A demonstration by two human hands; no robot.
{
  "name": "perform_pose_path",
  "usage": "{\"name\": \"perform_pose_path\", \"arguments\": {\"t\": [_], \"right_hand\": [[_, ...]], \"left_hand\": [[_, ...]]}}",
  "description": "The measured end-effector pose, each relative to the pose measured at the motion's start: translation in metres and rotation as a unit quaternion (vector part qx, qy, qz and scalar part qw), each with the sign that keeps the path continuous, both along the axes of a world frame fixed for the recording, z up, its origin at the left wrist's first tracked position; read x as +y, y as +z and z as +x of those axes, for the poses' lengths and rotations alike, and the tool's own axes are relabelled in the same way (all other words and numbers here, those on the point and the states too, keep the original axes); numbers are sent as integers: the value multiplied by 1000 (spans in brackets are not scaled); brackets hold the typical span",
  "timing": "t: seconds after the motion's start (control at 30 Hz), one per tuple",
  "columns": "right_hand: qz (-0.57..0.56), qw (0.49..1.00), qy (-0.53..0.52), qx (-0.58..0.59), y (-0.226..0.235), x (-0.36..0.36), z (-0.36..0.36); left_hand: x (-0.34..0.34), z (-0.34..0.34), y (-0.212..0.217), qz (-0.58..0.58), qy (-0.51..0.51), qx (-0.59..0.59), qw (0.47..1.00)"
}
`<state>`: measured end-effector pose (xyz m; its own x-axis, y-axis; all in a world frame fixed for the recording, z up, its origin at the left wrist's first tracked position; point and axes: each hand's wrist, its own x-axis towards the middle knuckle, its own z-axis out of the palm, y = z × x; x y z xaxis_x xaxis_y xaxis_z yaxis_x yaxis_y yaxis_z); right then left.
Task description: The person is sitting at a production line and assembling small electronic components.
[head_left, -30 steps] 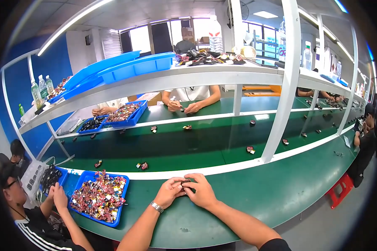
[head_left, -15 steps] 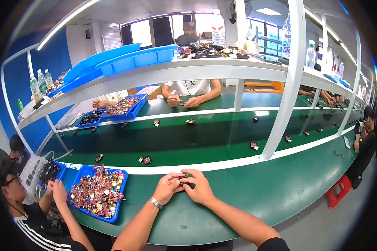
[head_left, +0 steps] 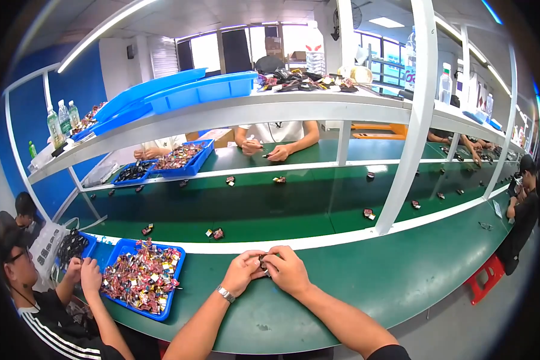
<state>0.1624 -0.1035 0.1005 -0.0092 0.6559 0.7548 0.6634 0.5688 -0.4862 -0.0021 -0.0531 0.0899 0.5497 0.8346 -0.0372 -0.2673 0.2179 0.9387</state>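
Note:
Above the green worktop (head_left: 354,282), my left hand (head_left: 241,275) and my right hand (head_left: 289,271) meet in front of me. Both are closed, fingertips pinching one small dark part (head_left: 263,263) from either side; the fingers cover most of it, so its exact kind cannot be made out. A metal-banded watch circles my left wrist. To the left of my left hand, a blue tray (head_left: 180,275) holds a heap of small red-wired parts (head_left: 139,277) with white and yellow pieces.
Beyond a white rail, a dark green belt (head_left: 294,207) carries scattered small parts (head_left: 218,233). A white post (head_left: 409,132) and shelf (head_left: 270,110) rise ahead. Close on the left, a co-worker's hands (head_left: 90,275) work beside a blue tray of black parts (head_left: 72,247). Other people sit across.
My right hand's fingers have curled in tighter, and the small dark part has turned between my fingertips. Parts on the belt have shifted slightly right in the picture; the view has tilted a little.

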Motion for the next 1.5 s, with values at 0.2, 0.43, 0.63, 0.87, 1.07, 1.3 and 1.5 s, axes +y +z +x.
{"name": "perform_pose_path", "arguments": {"t": [0.2,0.43,0.63,0.87,1.07,1.3,1.5], "right_hand": [[8,999,-20,-34,3,-4,-6],[24,994,-48,-92,-4,0,-4],[17,995,-49,-80,-6,1,-5],[17,995,-63,-70,-6,2,-8],[11,997,-71,-21,-7,4,-6],[-86,994,-45,52,-6,2,-4],[-153,981,63,102,-1,2,7]], "left_hand": [[0,-2,-1,-9,4,-13,1000],[-4,3,6,-1,1,-5,1000],[-4,2,2,5,3,7,1000],[-2,3,-2,20,18,31,999],[-6,8,4,21,29,44,998],[-7,9,-1,41,35,27,998],[-6,11,-3,61,80,55,993]]}}
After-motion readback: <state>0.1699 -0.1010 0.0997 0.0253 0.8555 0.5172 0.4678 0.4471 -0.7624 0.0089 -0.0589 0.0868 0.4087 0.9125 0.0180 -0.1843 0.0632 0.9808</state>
